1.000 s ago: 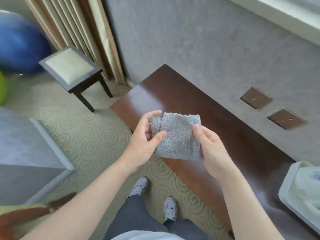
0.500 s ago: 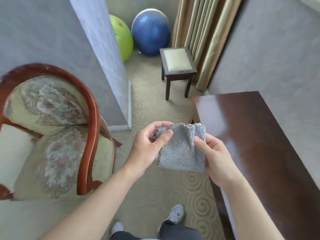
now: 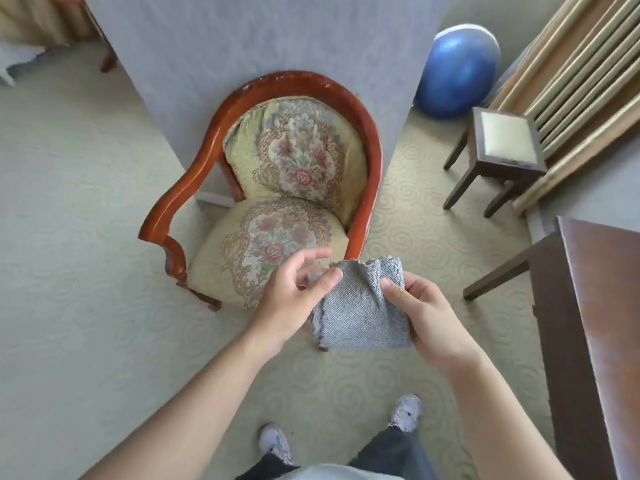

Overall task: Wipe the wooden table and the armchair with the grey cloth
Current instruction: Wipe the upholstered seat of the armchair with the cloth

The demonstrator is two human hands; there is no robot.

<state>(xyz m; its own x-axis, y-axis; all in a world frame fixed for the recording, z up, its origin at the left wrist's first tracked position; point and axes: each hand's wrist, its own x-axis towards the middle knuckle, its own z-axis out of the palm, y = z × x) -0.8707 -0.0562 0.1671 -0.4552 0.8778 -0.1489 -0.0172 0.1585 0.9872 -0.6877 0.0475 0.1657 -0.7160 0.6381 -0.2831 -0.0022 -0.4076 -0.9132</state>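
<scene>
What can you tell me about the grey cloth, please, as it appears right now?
The grey cloth looks like soft, nubby terry, folded into a rough square with a wavy, scalloped top edge. It hangs in the air in front of the armchair's seat, touching no furniture. The left hand pinches its upper left corner; the right hand grips its right edge.

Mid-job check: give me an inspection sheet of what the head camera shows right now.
Surface: wooden table at the right edge; its visible part is bare.
Job's things: grey cloth held folded in the air before the armchair; no contact with either yet.
Clutter: stool, blue ball.
Grips: left hand pinches the cloth's top left corner; right hand holds its right edge.
Cables: nothing seen.
Surroundings: patterned carpet, curtains, grey wall behind the armchair.
</scene>
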